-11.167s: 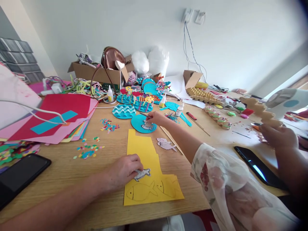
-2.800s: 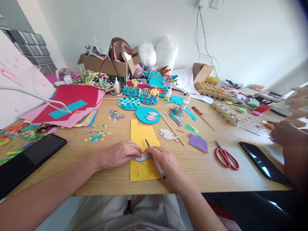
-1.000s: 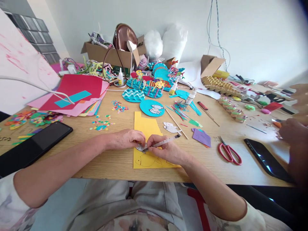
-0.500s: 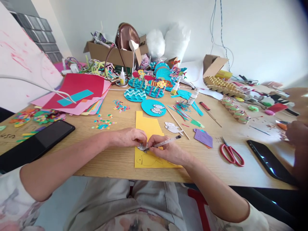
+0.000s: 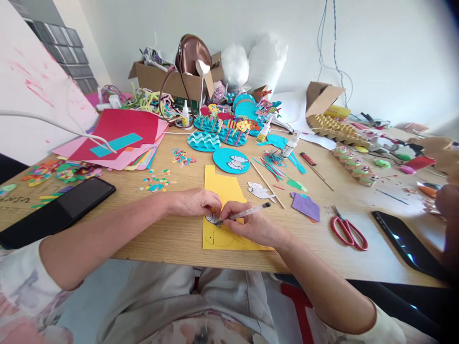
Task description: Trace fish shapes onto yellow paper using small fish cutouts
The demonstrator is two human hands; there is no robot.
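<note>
A sheet of yellow paper [image 5: 223,187] lies before me at the table's front edge. On it my left hand [image 5: 201,201] is closed, its fingertips pressed down at a small white paper fish cut-out [image 5: 212,218], mostly hidden under the fingers. A pen [image 5: 249,210] with a clear barrel is gripped in my right hand [image 5: 253,227], its tip at the edge of that cut-out. Just below, a drawn fish outline [image 5: 220,237] with an eye shows on the yellow sheet. More white paper fish [image 5: 261,192] lie to the right, beside a thin wooden stick [image 5: 268,185].
Red-handled scissors [image 5: 348,232] and a phone [image 5: 407,243] lie to the right; another phone [image 5: 79,200] lies left. Behind are a blue paper disc [image 5: 220,162], glue bottles [image 5: 289,145] and coloured paper sheets [image 5: 143,128]. Another person's hand [image 5: 452,196] is at the far right.
The whole view has shifted slightly, so things sit a little further right. My hands keep nearly the same places on the yellow paper. The other person's hand at the right has moved.
</note>
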